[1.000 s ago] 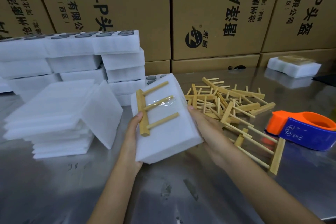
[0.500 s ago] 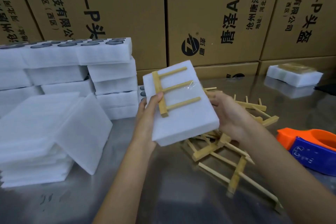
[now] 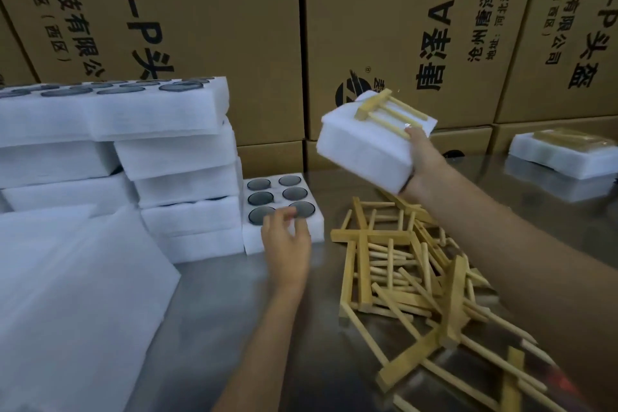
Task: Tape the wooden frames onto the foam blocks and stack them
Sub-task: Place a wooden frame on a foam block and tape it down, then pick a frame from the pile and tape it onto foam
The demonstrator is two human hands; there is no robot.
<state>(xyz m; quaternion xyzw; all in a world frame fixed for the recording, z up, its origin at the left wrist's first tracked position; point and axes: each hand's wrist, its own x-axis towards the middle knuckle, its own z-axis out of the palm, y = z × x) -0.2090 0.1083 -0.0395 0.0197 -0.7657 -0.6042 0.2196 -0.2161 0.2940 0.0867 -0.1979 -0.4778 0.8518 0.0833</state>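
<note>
From the head camera, your right hand (image 3: 422, 167) holds a white foam block (image 3: 364, 152) up in the air above the table, well clear of the surface. Your thumb lies on the block's top face and your fingers curl under its near end, so the hand is clamped on the foam. A wooden frame (image 3: 388, 111) lies on the block's top face with a strip of clear tape glinting across its rods near your thumb. The block is tilted, its far end higher.

Your left hand (image 3: 288, 244) is low over the table, holding nothing, its fingers loosely bent and slightly apart. The fingertips are at the near edge of a foam tray (image 3: 314, 227) with round dark recesses; the blur keeps you from telling whether they touch it.

Left of that tray stands a stack of foam blocks (image 3: 174, 157), and nearer to you on the left lies a pile of thin foam sheets (image 3: 77, 294). Under your right forearm a loose heap of wooden frames (image 3: 401, 278) spreads across the metal table (image 3: 217, 311). At the far right sits another foam block with a frame taped on it (image 3: 561, 151). Printed cardboard boxes (image 3: 401, 27) form the wall behind it all.
</note>
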